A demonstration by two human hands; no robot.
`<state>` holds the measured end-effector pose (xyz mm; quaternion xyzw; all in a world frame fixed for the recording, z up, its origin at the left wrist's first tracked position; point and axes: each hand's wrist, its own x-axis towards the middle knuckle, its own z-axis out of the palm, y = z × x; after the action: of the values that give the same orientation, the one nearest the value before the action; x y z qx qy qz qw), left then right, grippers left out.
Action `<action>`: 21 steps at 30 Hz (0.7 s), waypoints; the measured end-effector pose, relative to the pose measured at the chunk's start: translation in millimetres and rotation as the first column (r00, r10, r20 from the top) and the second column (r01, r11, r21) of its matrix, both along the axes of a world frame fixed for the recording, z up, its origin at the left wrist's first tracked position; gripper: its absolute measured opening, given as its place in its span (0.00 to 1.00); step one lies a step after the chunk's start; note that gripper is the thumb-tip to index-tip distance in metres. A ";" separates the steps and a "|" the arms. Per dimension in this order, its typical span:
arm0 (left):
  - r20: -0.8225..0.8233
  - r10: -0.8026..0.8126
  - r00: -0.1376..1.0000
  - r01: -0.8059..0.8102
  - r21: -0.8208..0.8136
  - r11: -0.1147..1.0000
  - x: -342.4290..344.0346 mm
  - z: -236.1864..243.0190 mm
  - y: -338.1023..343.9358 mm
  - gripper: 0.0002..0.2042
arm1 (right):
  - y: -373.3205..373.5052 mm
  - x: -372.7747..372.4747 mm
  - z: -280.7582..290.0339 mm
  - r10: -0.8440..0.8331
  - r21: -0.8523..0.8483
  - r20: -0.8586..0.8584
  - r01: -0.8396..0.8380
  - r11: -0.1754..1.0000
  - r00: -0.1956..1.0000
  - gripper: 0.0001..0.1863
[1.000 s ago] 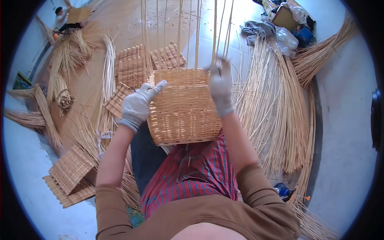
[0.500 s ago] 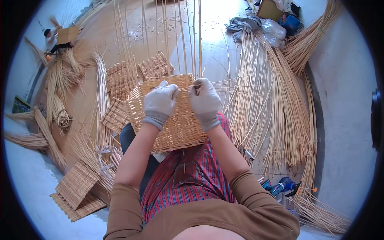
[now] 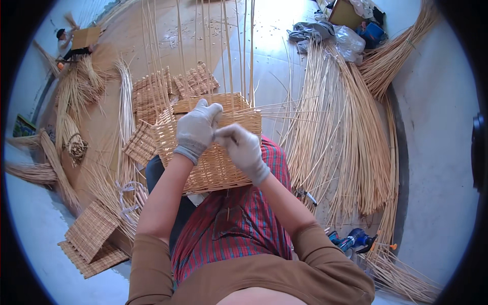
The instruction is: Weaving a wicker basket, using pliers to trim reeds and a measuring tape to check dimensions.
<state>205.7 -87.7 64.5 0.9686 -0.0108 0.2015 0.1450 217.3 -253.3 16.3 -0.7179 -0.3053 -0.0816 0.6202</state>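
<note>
A woven wicker basket [image 3: 211,165] rests on my lap, tall upright stakes [image 3: 224,48] rising from its top edge. My left hand [image 3: 197,128], in a pale grey work glove, is closed at the upper edge of the near wall, its fingertips hidden behind the knuckles. Just to its right, my right hand [image 3: 244,152] in a matching glove is curled in front of the same wall. Its thumb and forefinger come together close to the left hand; whatever they pinch is too small to make out. Thin loose strands [image 3: 284,116] stick out rightward from the basket's right corner.
Long wicker bundles [image 3: 368,152] lie along the right. Woven panels [image 3: 152,96] lie beyond the basket, and others [image 3: 94,231] sit at lower left. A blue power tool [image 3: 356,239] is at lower right. Another person [image 3: 65,43] sits at far left, near more bundles [image 3: 76,91].
My right hand has left the basket's upper right corner and moved down and left, close to my left hand. The left hand has shifted slightly left, along with the basket.
</note>
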 end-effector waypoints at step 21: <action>-0.040 0.106 0.994 -0.110 -0.132 0.985 -1.5 -15.4 -67.1 0.26 | -87.8 127.6 56.0 0.031 -0.766 0.180 0.120 0.632 0.983 0.11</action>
<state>204.2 -154.7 49.1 0.9591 0.0577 0.1934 0.1988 344.9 -341.1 72.2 -0.9114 -0.3464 -0.0211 0.2210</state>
